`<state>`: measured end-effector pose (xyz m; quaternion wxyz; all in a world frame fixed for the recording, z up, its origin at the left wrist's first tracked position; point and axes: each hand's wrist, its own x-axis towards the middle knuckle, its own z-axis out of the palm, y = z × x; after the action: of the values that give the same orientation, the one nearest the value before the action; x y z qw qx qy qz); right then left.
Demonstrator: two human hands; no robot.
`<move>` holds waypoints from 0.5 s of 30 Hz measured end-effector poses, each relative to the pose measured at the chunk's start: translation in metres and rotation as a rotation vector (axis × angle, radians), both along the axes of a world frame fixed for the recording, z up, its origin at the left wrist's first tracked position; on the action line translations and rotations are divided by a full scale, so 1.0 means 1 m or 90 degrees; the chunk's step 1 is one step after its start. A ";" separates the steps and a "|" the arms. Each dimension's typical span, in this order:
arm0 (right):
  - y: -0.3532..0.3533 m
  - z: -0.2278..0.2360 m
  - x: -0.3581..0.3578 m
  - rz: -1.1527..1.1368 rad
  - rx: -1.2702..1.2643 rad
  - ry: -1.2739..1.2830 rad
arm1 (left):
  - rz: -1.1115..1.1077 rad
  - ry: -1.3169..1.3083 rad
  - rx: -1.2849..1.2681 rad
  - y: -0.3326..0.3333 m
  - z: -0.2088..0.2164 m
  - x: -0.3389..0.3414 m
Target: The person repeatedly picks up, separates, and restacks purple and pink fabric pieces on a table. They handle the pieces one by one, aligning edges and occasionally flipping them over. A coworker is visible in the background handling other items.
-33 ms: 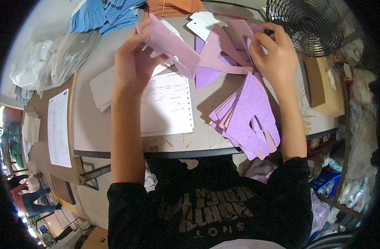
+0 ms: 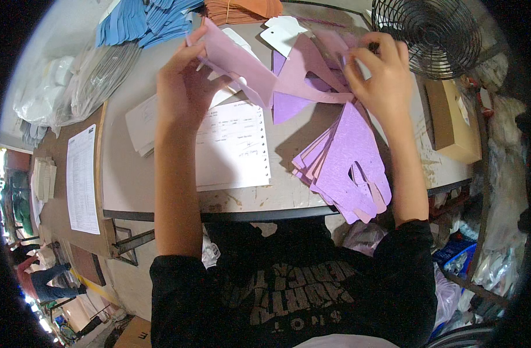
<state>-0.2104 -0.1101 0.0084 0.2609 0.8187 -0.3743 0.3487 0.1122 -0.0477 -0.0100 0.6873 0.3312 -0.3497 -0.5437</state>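
Note:
My left hand (image 2: pixel 187 81) is closed around a pink flat cut-out piece (image 2: pixel 236 55), raised over the table with its slotted edge near my fingers. At the upper right my right hand (image 2: pixel 384 75), slightly blurred, pinches another pink cut-out piece (image 2: pixel 333 46) between thumb and fingers. Between the hands lies a larger pink cut-out (image 2: pixel 303 66) with a curved strip, partly over a purple piece (image 2: pixel 290 106). Nearer to me, beside my right forearm, a fanned stack of purple and pink cut-outs (image 2: pixel 347 156) hangs a little past the table edge.
A printed sheet (image 2: pixel 236 156) lies on the table (image 2: pixel 138 188). Blue pieces (image 2: pixel 146 23), orange pieces (image 2: pixel 242 10) and white pieces (image 2: pixel 280 36) sit at the back. A black fan (image 2: pixel 428 37) and a cardboard box (image 2: pixel 451 122) stand right. Another person (image 2: pixel 42 278) is far left.
The pink piece in my left hand has shifted slightly left. My right hand has moved a little left with its piece. The stack has stayed put.

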 end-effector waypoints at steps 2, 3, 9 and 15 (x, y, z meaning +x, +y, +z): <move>0.006 -0.002 0.010 0.051 0.089 0.026 | 0.013 0.036 -0.016 -0.002 -0.002 0.006; 0.010 -0.005 0.014 0.068 0.126 0.059 | 0.014 0.043 -0.012 -0.003 -0.003 0.009; 0.013 -0.018 0.024 0.106 0.379 0.059 | 0.030 0.090 -0.023 -0.001 -0.006 0.018; -0.001 -0.022 0.017 0.121 0.362 0.003 | 0.068 0.158 0.069 -0.002 0.000 0.016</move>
<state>-0.1931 -0.1113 -0.0137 -0.0117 0.8912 -0.3778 0.2509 0.1282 -0.0496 -0.0102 0.7344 0.3160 -0.2140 -0.5613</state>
